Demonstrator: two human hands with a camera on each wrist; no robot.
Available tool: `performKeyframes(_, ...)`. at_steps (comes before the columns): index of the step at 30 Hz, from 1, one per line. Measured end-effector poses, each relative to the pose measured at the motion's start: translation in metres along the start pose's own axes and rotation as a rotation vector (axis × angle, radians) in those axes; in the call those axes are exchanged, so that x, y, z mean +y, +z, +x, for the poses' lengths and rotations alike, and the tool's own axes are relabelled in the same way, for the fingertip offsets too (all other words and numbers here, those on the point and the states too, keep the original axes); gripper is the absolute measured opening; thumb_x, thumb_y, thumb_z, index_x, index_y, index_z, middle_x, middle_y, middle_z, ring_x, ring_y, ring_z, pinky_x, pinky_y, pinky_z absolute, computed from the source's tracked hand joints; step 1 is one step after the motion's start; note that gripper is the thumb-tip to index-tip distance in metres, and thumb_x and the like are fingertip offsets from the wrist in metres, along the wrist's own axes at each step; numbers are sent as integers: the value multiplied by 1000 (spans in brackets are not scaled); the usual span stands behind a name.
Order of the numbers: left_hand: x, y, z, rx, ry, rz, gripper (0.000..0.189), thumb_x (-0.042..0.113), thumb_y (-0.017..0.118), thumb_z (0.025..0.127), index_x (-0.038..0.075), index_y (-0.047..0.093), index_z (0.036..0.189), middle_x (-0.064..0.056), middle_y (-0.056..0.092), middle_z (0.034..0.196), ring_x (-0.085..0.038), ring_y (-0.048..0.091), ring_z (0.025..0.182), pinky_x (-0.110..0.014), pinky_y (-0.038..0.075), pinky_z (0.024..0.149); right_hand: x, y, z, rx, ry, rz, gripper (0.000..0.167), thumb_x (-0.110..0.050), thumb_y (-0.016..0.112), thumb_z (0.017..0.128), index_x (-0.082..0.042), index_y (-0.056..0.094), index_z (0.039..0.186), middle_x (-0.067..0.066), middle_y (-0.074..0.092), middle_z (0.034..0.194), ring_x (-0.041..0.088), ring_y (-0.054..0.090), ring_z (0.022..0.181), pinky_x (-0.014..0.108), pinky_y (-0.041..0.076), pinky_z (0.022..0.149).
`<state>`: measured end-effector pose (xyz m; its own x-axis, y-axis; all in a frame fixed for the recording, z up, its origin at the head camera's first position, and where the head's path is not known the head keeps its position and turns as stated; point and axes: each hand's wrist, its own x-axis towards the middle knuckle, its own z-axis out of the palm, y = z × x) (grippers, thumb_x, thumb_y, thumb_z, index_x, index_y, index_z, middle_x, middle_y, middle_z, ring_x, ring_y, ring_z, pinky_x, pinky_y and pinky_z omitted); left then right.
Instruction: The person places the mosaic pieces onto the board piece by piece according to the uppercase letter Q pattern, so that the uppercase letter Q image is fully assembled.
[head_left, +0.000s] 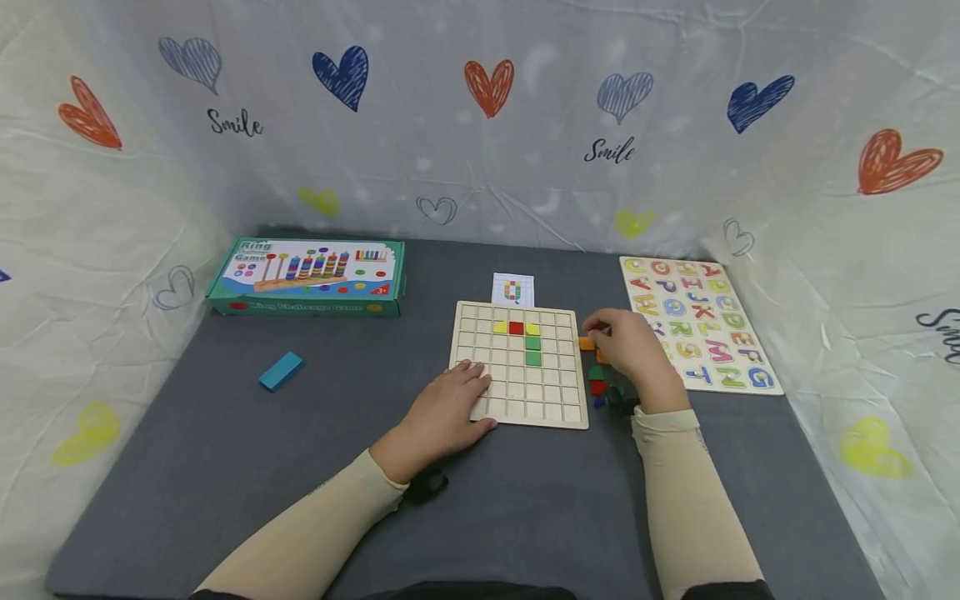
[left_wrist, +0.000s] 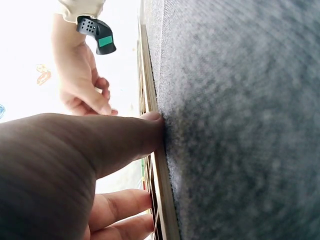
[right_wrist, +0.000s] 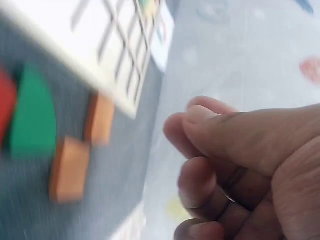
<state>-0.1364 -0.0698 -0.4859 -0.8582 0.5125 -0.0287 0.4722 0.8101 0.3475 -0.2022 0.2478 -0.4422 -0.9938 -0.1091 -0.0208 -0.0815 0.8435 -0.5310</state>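
My left hand (head_left: pixel 447 408) rests on the lower left of the wooden grid board (head_left: pixel 558 408), fingers straight on top. In the left wrist view its thumb (left_wrist: pixel 145 132) presses the board's edge. A red square (head_left: pixel 516 328) sits between two yellow pieces on the board, with two green squares (head_left: pixel 533 358) below the right one. My right hand (head_left: pixel 630 350) hovers beside the board's right edge, above loose pieces. Its fingers are curled, thumb against index finger, with nothing visible between them in the right wrist view. Two orange blocks (right_wrist: pixel 70 170) and a green curved piece (right_wrist: pixel 34 117) lie nearby.
A patterned card (head_left: pixel 513 290) lies behind the board. An alphabet board (head_left: pixel 750 379) stands at the right, near my right hand. Toward the left are a green ring game box (head_left: pixel 307 308) and a blue block (head_left: pixel 281 372). Red (head_left: pixel 598 388) and blue pieces lie under my right wrist.
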Motion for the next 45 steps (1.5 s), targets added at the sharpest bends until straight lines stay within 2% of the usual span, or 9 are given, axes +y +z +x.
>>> performKeyframes(5, 0, -1, 0, -3, -1, 0, 73, 43, 83, 96, 8, 61, 155, -12, 53, 167, -34, 42, 161, -52, 37, 132, 21, -13, -4, -15, 45, -19, 22, -11, 63, 111, -3, 76, 126, 21, 75, 123, 36, 68, 102, 49, 58, 83)
performKeyframes(10, 1, -2, 0, -1, 2, -7, 73, 43, 83, 96, 7, 61, 155, -12, 53, 167, -35, 42, 161, -52, 36, 132, 35, -13, -5, -113, 78, -14, 21, -10, 68, 107, -1, 76, 124, 21, 74, 117, 35, 67, 100, 48, 59, 84)
performKeyframes(14, 1, -2, 0, -2, 1, -12, 73, 43, 83, 96, 7, 61, 155, -12, 53, 167, -34, 42, 161, -52, 36, 132, 41, -10, -3, -191, 96, -3, 25, -11, 73, 104, 2, 74, 125, 22, 74, 115, 34, 68, 101, 50, 60, 89)
performKeyframes(18, 1, -2, 0, -8, -3, -10, 73, 43, 83, 96, 8, 61, 156, -12, 52, 167, -34, 41, 162, -52, 36, 132, 41, -8, -1, -217, 102, -4, 28, -11, 75, 103, 5, 74, 126, 23, 74, 116, 34, 68, 102, 52, 60, 92)
performKeyframes(34, 0, -2, -1, -2, 4, 1, 73, 43, 83, 96, 7, 61, 156, -12, 53, 167, -33, 41, 162, -50, 36, 133, 37, -6, 1, -198, 86, -18, 18, -9, 77, 101, 2, 74, 114, 19, 73, 106, 32, 65, 94, 50, 58, 88)
performKeyframes(41, 0, -2, -1, 5, 4, -1, 72, 44, 83, 96, 7, 62, 154, -12, 54, 166, -34, 42, 161, -52, 38, 131, 34, -9, -1, -168, 52, -37, 8, -6, 78, 98, -3, 72, 103, 14, 71, 95, 29, 62, 86, 44, 54, 78)
performKeyframes(45, 1, -3, 0, -4, 0, -2, 72, 44, 83, 97, 7, 61, 155, -12, 53, 167, -34, 41, 162, -51, 37, 132, 22, -15, -1, -136, 36, -40, 5, -7, 74, 101, -3, 71, 101, 13, 71, 95, 28, 62, 83, 41, 52, 73)
